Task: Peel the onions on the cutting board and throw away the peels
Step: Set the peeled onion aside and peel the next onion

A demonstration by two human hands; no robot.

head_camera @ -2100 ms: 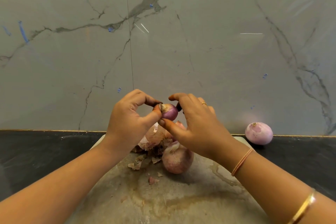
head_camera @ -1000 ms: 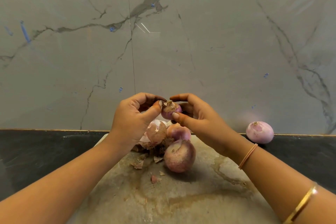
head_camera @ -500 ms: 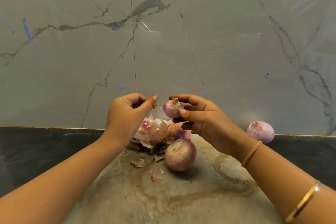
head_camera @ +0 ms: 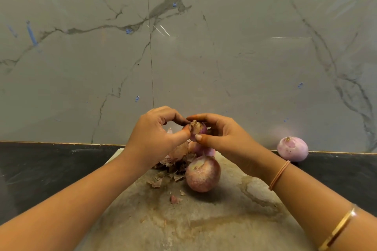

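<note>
Above the stained cutting board (head_camera: 204, 222), my right hand (head_camera: 226, 138) grips a small purple onion (head_camera: 199, 129) between thumb and fingers. My left hand (head_camera: 155, 138) pinches the dry tip of that same onion with thumb and forefinger. A larger unpeeled onion (head_camera: 203, 174) lies on the board below my hands. Behind it more onions (head_camera: 202, 149) sit partly hidden among a heap of dry peels (head_camera: 173, 164). A few peel scraps (head_camera: 175, 198) lie loose on the board.
A peeled pale-purple onion (head_camera: 292, 149) rests on the black counter (head_camera: 40, 167) to the right, against the marble wall (head_camera: 204, 47). The board fills the middle of the counter.
My left hand had drawn away from the small onion; it has come back and pinches the onion's tip again. My right hand has kept holding the onion throughout.
</note>
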